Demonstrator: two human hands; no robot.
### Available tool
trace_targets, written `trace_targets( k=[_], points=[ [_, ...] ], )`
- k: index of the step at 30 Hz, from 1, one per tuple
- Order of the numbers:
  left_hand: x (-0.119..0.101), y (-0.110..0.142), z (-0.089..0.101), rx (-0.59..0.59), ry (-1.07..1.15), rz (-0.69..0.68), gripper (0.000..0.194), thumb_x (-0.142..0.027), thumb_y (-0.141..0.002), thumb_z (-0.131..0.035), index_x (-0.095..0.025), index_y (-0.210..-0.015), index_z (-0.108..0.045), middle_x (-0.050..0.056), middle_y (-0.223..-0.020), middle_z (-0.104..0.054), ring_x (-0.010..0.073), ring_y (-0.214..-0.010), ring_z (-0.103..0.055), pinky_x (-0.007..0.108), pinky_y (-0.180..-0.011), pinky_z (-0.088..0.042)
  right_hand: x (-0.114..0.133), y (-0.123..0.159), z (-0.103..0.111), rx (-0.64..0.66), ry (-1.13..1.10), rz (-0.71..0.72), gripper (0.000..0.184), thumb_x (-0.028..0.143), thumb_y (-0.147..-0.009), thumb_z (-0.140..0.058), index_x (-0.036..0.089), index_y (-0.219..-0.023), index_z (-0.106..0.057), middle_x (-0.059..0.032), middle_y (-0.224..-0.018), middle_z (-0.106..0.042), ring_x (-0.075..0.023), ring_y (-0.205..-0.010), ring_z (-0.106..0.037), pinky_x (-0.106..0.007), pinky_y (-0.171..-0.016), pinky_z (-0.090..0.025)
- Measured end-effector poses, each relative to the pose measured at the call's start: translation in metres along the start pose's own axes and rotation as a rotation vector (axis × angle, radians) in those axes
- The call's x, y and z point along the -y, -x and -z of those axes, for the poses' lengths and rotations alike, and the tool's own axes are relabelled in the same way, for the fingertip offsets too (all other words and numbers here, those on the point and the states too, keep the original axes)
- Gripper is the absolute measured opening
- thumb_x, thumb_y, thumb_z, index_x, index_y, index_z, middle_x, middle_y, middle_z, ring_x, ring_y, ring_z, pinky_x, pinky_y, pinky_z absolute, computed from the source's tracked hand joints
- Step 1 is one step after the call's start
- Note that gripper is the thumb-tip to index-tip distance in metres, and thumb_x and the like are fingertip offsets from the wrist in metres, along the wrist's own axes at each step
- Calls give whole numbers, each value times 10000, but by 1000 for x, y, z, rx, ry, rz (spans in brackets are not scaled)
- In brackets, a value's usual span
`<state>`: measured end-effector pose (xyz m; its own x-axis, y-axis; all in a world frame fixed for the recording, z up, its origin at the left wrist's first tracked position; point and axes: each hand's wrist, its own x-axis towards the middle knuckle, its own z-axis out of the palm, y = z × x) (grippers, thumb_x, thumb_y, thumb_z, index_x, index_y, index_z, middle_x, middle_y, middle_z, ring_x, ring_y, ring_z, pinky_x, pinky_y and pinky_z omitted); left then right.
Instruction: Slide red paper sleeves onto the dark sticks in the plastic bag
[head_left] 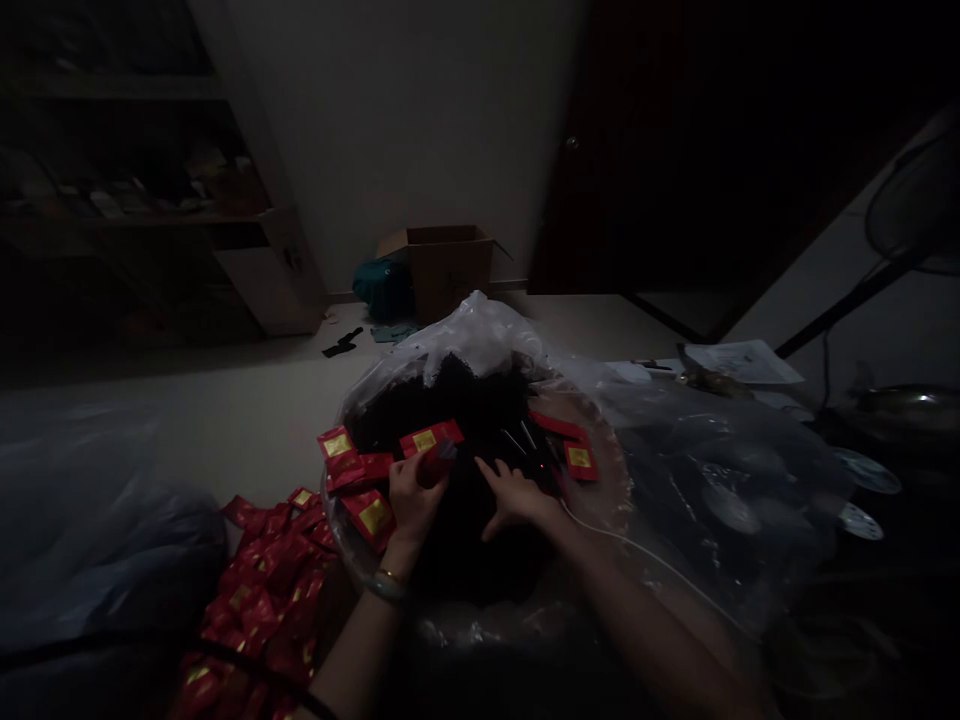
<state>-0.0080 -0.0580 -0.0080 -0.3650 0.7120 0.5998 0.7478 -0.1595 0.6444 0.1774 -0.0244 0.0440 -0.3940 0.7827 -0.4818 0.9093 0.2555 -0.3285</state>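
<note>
My left hand (pixel 412 498) is closed round a small red packet (pixel 433 464), whose translucent mouth points to the right. My right hand (pixel 512 492) hovers at or just over a black loose heap (pixel 465 540), its fingers spread and nothing visible in them. The heap lies in a wide round container lined with clear plastic (pixel 480 325). Several red packets with gold labels lie at the left rim, one of them a flat packet (pixel 373 517) beside my left wrist. Another red packet (pixel 580 460) lies at the right, near thin shiny tools (pixel 529 436) and a small red light.
A large pile of red packets (pixel 262 590) spreads below left. Clear plastic bags (pixel 720 490) cover the right side, crossed by a white cable (pixel 660 562). A cardboard box (pixel 450 268) stands by the wall, and shelves (pixel 150 215) at left. The room is dim.
</note>
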Motion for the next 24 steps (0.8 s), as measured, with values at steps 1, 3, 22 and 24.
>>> trace_targets(
  k=[1, 3, 22, 24],
  points=[
    [0, 0, 0, -3, -1, 3, 375, -341, -687, -723, -174, -1014, -646, 71, -846, -647, 226, -792, -576, 356, -718, -506, 3, -2, -5, -16, -7, 6, 1318, 352, -417, -869, 315, -1481, -93, -188, -1476, -246, -429, -1280, -342, -514, -947, -370],
    [1, 0, 0, -13, -4, 10, 380, -346, -687, -721, -173, -1017, -646, 70, -847, -648, 223, -785, -576, 352, -713, -506, 8, -11, -11, -101, -81, 47, 1170, 266, -509, -824, 299, -1474, -163, -167, -1419, -324, -368, -1249, -396, -458, -943, -392],
    [5, -1, 0, -48, -4, 13, 416, -404, -698, -708, -177, -1040, -643, 79, -874, -649, 228, -811, -578, 370, -735, -502, 12, -14, 9, -289, -82, 217, 481, 83, -716, -609, 251, -1166, -576, -78, -1260, -434, -207, -1089, -502, -330, -916, -409],
    [4, -1, 0, -51, -2, 29, 418, -408, -693, -711, -181, -1037, -645, 75, -867, -644, 228, -811, -579, 371, -739, -502, 4, -13, 14, -294, -101, 113, 508, 163, -736, -639, 251, -1227, -542, -95, -1288, -420, -228, -1110, -507, -348, -930, -401]
  ],
)
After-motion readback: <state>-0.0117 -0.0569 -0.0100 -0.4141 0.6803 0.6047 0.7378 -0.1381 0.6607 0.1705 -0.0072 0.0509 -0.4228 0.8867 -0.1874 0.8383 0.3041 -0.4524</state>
